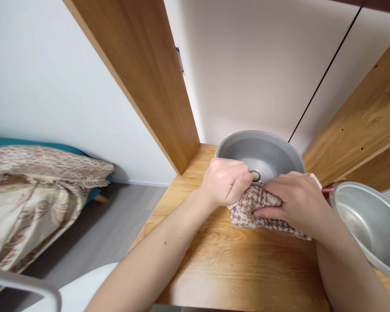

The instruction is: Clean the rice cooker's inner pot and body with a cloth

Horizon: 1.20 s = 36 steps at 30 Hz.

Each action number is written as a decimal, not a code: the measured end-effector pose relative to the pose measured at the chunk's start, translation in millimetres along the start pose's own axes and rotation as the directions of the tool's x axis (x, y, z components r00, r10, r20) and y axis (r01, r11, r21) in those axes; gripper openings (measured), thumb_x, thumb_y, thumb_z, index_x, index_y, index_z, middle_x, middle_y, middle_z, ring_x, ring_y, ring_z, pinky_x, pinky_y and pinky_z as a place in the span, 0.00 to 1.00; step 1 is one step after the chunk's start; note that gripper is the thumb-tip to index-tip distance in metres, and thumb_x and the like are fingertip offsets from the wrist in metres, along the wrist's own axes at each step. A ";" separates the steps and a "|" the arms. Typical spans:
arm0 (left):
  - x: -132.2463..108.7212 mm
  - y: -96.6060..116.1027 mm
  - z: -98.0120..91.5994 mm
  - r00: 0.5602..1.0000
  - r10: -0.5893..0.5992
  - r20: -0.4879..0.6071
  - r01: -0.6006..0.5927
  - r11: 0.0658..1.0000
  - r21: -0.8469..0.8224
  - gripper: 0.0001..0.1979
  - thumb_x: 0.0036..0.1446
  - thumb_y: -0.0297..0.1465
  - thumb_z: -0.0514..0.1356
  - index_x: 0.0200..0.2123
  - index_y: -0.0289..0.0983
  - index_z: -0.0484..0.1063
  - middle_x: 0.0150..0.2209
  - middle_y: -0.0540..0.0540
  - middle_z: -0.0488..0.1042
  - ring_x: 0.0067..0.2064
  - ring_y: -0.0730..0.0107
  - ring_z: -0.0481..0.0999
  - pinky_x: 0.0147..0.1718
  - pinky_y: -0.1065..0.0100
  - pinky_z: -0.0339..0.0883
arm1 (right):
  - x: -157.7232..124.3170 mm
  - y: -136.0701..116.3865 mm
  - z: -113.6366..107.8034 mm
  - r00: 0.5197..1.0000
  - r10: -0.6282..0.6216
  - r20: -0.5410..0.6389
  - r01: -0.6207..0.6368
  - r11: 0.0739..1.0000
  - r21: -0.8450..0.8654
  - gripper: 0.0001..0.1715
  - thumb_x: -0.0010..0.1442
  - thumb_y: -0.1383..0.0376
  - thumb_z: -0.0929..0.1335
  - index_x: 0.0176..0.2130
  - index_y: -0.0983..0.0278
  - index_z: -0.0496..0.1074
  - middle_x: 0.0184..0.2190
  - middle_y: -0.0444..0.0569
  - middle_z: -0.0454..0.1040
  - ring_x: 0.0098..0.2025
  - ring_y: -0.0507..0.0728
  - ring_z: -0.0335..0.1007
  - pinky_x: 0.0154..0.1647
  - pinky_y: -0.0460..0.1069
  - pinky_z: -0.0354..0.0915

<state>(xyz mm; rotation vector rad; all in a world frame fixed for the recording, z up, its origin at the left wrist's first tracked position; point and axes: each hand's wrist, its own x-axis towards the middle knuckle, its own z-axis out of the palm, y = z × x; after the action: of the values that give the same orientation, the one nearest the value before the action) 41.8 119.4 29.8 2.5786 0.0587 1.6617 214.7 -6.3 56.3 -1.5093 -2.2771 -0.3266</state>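
Observation:
A round grey cooker body (261, 145), open at the top, stands on the wooden surface. My left hand (229, 180) is closed over its near left rim, fingers curled inward. In my right hand (292, 197) is a brown-and-cream houndstooth cloth (256, 206), bunched at the near rim, with its lower edge hanging down the front. Between my hands shows a small round disc (255, 175) with a dark ring, inside the cooker. My arms and the cloth cover the cooker's near side.
A silvery metal pot (360, 212) lies at the right on the wooden surface (247, 268). Wooden posts rise at left (143, 65) and right (360, 104). Patterned fabric (35, 203) covers a bed or seat at far left. A white chair (81, 288) stands at bottom left.

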 end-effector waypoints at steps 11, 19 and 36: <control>-0.3 -1.1 -3.2 0.999 -0.014 0.043 0.014 1.000 0.008 0.26 0.75 0.37 0.41 0.21 0.41 0.48 0.17 0.54 0.52 0.18 0.74 0.51 0.20 0.66 0.46 | 0.9 -2.5 1.8 0.999 -0.043 -0.005 0.043 0.999 -0.009 0.35 0.72 0.41 0.61 0.27 0.62 0.72 0.22 0.45 0.71 0.25 0.53 0.63 0.31 0.51 0.47; 0.9 2.6 -2.1 0.999 -0.037 0.009 0.037 0.999 -0.011 0.26 0.75 0.37 0.42 0.20 0.41 0.49 0.16 0.54 0.51 0.18 0.74 0.51 0.19 0.66 0.46 | 1.6 -10.5 11.1 0.993 -0.048 -0.111 0.040 0.996 -0.079 0.36 0.73 0.42 0.59 0.26 0.63 0.72 0.21 0.45 0.71 0.24 0.54 0.63 0.32 0.51 0.49; 0.0 0.8 -0.6 1.000 -0.013 0.003 0.013 1.000 0.008 0.26 0.75 0.36 0.42 0.21 0.41 0.49 0.16 0.55 0.52 0.18 0.74 0.51 0.19 0.67 0.46 | 1.0 -3.1 0.4 1.000 -0.018 -0.017 0.017 0.999 -0.027 0.35 0.70 0.40 0.62 0.27 0.62 0.71 0.23 0.45 0.72 0.25 0.54 0.63 0.31 0.51 0.48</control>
<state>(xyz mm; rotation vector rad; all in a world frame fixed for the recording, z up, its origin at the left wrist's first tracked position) 41.3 118.7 30.2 2.5811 0.0815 1.6562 211.4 -6.5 56.3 -1.4948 -2.2829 -0.3753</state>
